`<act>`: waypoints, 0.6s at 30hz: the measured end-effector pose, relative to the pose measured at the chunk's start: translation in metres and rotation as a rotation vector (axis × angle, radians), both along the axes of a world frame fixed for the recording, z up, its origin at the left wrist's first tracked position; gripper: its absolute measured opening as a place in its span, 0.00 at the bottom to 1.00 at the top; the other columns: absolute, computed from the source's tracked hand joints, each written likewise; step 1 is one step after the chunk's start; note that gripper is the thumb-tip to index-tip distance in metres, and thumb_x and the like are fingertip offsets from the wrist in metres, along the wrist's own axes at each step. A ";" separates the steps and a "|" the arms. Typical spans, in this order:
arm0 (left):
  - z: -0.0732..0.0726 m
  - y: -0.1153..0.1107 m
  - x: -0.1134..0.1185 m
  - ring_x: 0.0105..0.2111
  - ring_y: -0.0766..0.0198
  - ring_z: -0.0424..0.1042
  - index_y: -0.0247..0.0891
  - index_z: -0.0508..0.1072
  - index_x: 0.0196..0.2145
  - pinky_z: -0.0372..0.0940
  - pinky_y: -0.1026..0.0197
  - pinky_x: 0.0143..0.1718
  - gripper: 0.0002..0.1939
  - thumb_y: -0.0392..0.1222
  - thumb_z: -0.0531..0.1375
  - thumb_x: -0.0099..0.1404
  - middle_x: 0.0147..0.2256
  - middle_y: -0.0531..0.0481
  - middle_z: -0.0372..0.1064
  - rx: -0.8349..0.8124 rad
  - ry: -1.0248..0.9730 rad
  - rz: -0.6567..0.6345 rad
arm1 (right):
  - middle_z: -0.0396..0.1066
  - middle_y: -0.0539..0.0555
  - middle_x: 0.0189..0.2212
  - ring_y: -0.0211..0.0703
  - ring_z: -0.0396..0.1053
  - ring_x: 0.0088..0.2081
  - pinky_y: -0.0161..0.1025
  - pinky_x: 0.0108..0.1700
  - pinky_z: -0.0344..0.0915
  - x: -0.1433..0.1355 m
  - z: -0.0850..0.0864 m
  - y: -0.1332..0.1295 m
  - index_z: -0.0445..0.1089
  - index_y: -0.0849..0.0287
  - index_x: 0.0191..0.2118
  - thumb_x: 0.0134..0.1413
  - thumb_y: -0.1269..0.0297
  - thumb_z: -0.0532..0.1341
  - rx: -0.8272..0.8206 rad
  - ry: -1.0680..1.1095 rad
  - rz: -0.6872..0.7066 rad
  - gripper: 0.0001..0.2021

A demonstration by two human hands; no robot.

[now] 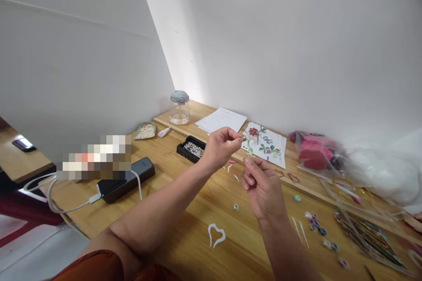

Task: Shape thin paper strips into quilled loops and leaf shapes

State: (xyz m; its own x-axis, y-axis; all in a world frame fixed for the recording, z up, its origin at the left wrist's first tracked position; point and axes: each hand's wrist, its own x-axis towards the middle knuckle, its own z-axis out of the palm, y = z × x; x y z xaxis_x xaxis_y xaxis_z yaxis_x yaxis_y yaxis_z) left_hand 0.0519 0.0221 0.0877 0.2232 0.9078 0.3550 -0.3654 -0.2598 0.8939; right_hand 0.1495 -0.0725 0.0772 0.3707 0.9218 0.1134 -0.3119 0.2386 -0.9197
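My left hand reaches in above the middle of the table, thumb and forefinger pinched together at the upper end of a thin light green strand-like piece. Just below and to the right, my right hand pinches its lower end, with the other fingers curled in. The piece's exact kind is too small and blurred to tell. Behind both hands lies a white sheet bearing red, green and blue flower and leaf ornaments. On the table in front is a white open heart-shaped outline.
A black tray of small beads stands left of my hands. Farther left are a power bank with white cables and a lidded jar. Thread spools, a bag of coloured strands and pink bundles lie right.
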 end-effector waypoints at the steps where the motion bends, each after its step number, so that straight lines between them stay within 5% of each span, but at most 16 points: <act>1: 0.001 -0.001 -0.001 0.32 0.69 0.71 0.34 0.72 0.29 0.67 0.65 0.35 0.07 0.40 0.65 0.57 0.35 0.47 0.75 -0.005 0.030 -0.012 | 0.55 0.43 0.17 0.29 0.50 0.19 0.31 0.20 0.48 0.003 0.001 -0.001 0.71 0.59 0.29 0.47 0.60 0.70 0.051 -0.092 -0.053 0.10; 8: 0.007 -0.009 -0.003 0.29 0.70 0.71 0.34 0.70 0.27 0.66 0.65 0.32 0.09 0.38 0.67 0.54 0.30 0.48 0.74 -0.081 0.133 -0.372 | 0.58 0.44 0.19 0.31 0.53 0.22 0.34 0.25 0.52 0.030 0.014 -0.003 0.75 0.58 0.31 0.50 0.63 0.68 0.285 -0.605 -0.475 0.05; 18: 0.009 -0.016 -0.003 0.30 0.70 0.71 0.32 0.72 0.27 0.63 0.65 0.35 0.08 0.37 0.68 0.54 0.29 0.48 0.74 -0.137 0.103 -0.538 | 0.59 0.44 0.18 0.29 0.51 0.18 0.32 0.19 0.45 0.046 0.005 0.014 0.73 0.59 0.29 0.43 0.59 0.72 0.137 -0.245 -0.270 0.11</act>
State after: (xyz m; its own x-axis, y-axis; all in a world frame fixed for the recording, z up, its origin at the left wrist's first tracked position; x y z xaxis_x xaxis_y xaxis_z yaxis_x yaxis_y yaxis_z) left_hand 0.0487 0.0060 0.0968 0.6946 0.6928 0.1940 -0.3236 0.0600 0.9443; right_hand 0.1956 -0.0582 0.0826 0.5448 0.7649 0.3436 0.0037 0.4076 -0.9131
